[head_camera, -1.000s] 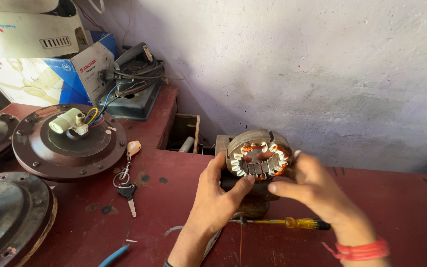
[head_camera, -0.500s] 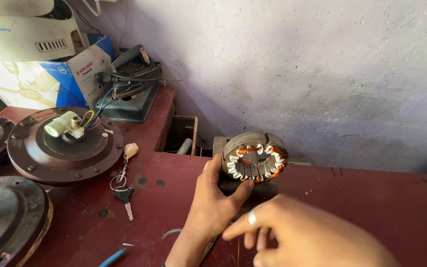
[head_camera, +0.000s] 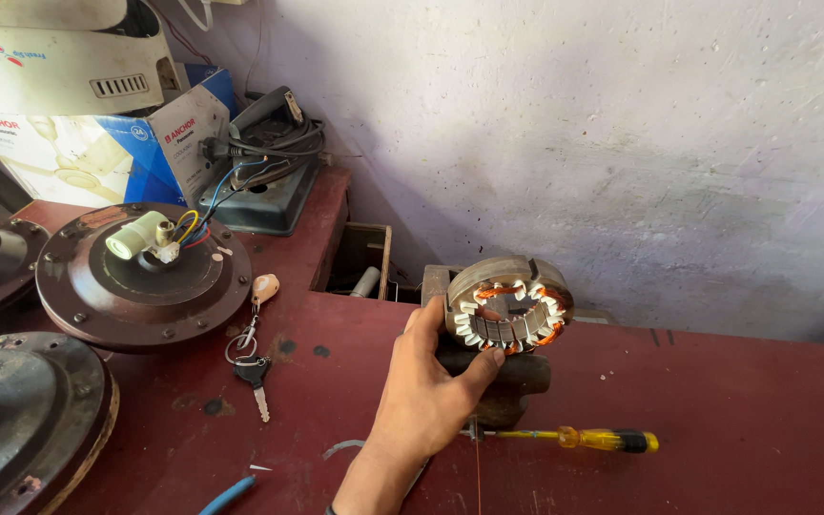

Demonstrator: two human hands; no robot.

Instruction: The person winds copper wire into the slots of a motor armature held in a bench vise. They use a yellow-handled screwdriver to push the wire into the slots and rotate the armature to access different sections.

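My left hand (head_camera: 428, 391) grips the lower left rim of a round fan motor stator (head_camera: 507, 305), a metal ring with copper windings and white insulators inside. The stator stands on edge, tilted toward me, on a dark metal block (head_camera: 507, 386) on the red table (head_camera: 717, 420). My right hand is out of view. A yellow-handled screwdriver (head_camera: 584, 439) lies on the table just right of my left wrist.
Brown fan motor housings (head_camera: 145, 281) lie at left, one with a white cap and coloured wires. A key on a ring (head_camera: 252, 367) lies beside them. A blue and white box (head_camera: 78, 143) and an old dark iron (head_camera: 264, 176) stand at the back left. A blue-handled tool (head_camera: 226, 496) pokes in below.
My right hand let go of the stator, dropped toward me and left the view. My left hand keeps hold of the stator, which has barely moved.
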